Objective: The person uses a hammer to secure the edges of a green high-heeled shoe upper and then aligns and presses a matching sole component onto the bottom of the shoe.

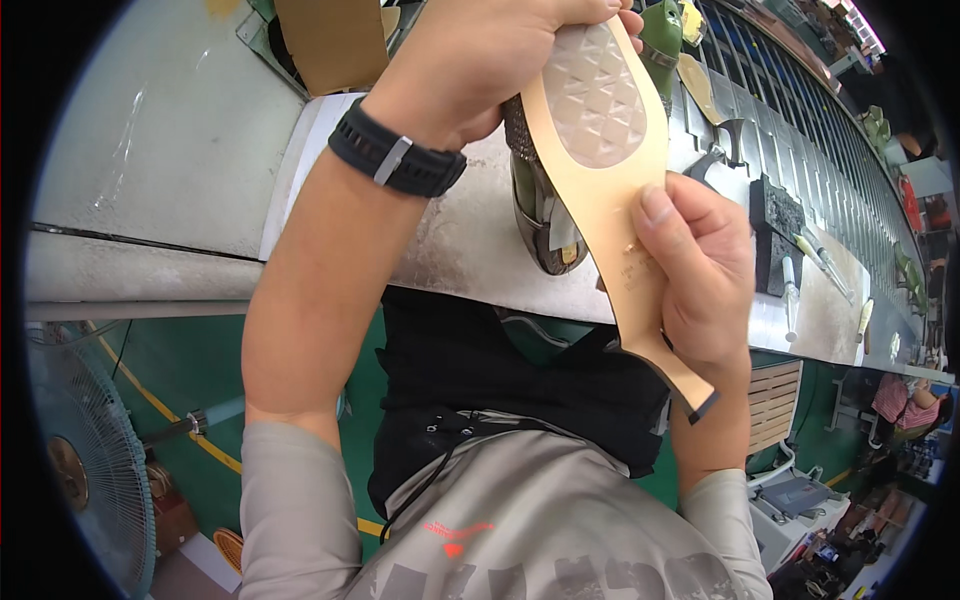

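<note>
In the upper middle of the head view I hold a tan heeled shoe sole, underside toward me. A clear patterned pad covers its front part, and its heel ends in a black tip. My left hand is closed round the toe end, partly cut off by the upper edge. My right hand grips the narrow middle near the heel, thumb on the underside. Behind the sole a dark brown shoe shows over the table, partly hidden. Whether an upper is attached to the sole cannot be seen.
The pale worktable runs across in front of me. To the right are a black block, a hammer, several brushes and a green shoe beside a roller conveyor. A fan stands at lower left.
</note>
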A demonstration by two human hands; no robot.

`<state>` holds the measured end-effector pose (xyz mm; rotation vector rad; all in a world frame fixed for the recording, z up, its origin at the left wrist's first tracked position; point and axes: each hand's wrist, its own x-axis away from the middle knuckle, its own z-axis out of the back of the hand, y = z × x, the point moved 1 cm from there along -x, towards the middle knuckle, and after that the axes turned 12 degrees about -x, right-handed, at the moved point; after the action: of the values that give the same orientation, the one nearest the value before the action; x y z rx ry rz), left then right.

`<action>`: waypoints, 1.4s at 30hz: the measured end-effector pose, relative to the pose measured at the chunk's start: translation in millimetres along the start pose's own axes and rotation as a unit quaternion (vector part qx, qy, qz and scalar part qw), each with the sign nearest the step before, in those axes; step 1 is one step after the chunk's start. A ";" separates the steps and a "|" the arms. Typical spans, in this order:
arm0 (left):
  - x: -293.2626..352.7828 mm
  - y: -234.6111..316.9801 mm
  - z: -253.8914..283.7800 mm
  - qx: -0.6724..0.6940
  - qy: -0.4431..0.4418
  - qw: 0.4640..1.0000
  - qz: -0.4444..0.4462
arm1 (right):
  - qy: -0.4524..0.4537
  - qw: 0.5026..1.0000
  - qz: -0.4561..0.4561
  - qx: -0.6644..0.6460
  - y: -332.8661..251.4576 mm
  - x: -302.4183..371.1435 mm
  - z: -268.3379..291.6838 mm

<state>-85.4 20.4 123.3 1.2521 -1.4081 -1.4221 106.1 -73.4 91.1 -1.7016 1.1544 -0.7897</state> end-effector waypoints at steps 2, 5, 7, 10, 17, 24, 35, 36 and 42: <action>-3.9 2.9 -2.1 -0.039 0.002 0.999 0.017 | 0.007 1.000 0.017 -0.015 18.1 -8.2 4.5; -8.5 3.3 -3.6 -0.070 0.028 0.996 0.043 | 0.007 0.999 0.043 -0.022 27.4 -11.7 11.2; -10.8 -2.9 2.1 -0.049 -0.004 0.999 0.002 | -0.002 0.997 0.068 -0.023 31.4 -14.6 9.6; -10.2 -1.2 1.7 -0.048 0.015 0.998 0.025 | 0.011 0.998 0.041 -0.039 33.1 -16.4 5.8; -13.4 -1.4 3.5 -0.064 -0.002 0.998 0.030 | 0.028 0.995 0.060 -0.077 24.4 -13.3 -2.6; -17.4 -7.6 5.3 -0.056 -0.001 0.998 0.008 | 0.037 0.994 0.099 -0.042 47.8 -22.5 2.9; -7.3 -30.3 -42.0 -0.064 -0.039 0.987 -0.139 | 0.011 0.964 0.177 0.199 -30.3 -61.0 46.7; -6.6 -46.9 -37.5 -0.059 -0.046 0.987 -0.143 | 0.018 0.962 0.180 0.204 -35.1 -54.6 57.6; 58.8 -140.1 22.6 0.174 0.067 0.970 0.156 | 0.136 0.986 0.052 -0.078 18.4 22.9 127.5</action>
<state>-104.4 -16.7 -24.5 1.2426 -1.7210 -0.8869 217.9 -56.2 25.3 -1.6797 1.5149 -0.9047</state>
